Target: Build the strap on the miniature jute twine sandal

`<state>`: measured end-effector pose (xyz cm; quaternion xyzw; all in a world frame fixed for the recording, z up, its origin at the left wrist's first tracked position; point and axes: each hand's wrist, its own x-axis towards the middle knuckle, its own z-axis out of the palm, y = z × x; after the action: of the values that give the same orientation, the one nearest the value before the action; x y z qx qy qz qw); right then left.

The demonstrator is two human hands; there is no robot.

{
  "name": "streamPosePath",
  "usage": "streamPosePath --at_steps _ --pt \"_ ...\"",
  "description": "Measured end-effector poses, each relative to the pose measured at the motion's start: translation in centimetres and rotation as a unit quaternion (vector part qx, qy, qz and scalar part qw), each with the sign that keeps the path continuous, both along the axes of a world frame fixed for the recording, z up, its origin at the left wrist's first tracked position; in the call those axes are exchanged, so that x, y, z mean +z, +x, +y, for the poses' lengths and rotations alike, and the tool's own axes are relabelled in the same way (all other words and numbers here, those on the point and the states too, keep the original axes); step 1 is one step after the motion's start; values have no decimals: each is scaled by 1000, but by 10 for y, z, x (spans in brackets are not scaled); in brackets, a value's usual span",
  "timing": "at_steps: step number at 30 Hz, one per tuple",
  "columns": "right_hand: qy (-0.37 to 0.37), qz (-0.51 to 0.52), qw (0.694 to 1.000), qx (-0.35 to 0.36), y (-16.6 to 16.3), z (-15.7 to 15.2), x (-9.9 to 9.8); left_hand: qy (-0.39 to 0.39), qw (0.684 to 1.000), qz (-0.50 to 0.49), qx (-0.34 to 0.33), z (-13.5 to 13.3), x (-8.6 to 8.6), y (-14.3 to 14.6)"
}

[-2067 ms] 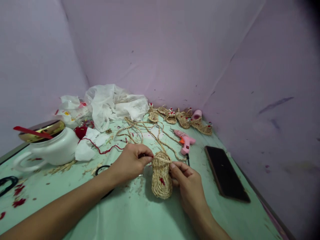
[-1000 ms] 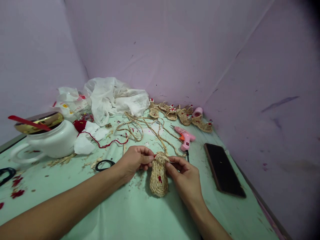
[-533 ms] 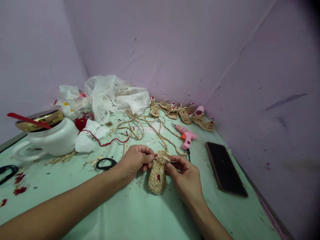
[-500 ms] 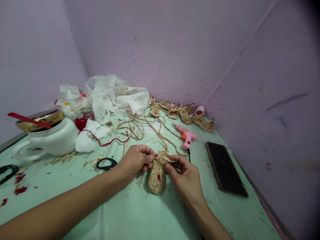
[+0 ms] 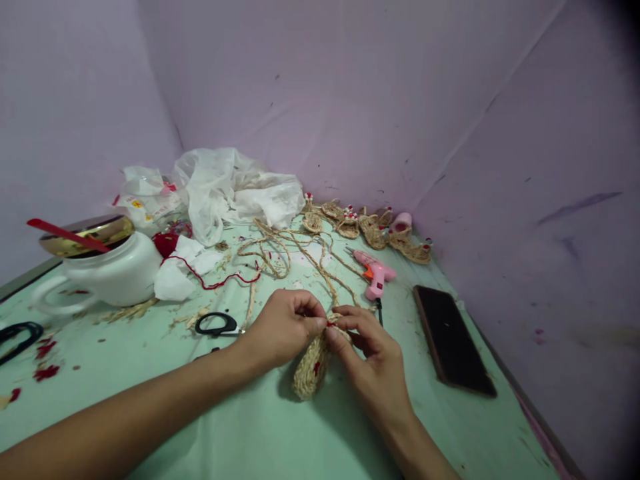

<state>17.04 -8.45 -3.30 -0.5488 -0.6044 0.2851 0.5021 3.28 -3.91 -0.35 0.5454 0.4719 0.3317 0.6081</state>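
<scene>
On the table (image 5: 240, 427): woven sandal (image 5: 306, 375) now tipped on edge.
Left hand (image 5: 283, 328) and right hand (image 5: 374, 357) have closed in, both pinching its top end.

Tan woven sandal (image 5: 311, 369) with a red spot — pink glue gun (image 5: 376, 274), mint-green tablecloth (image 5: 250, 427).

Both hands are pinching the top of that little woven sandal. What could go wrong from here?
The small woven jute sandal is tilted on edge, pinched only at its top end by the left hand and right hand; a slip may drop it flat. The loose jute cord lies in tangled loops behind the hands, so a pull could snag. The pink glue gun lies close beyond the right hand and might get bumped.
</scene>
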Motion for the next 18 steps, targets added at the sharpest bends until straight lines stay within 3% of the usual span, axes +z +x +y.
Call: streamPosePath --at_steps 7,18 --pt "-57 65 995 -51 -4 2 1 -52 998 -38 -24 3 -3 -2" --pt "-90 95 991 -36 -5 0 1 -34 999 -38 -18 1 -2 0"
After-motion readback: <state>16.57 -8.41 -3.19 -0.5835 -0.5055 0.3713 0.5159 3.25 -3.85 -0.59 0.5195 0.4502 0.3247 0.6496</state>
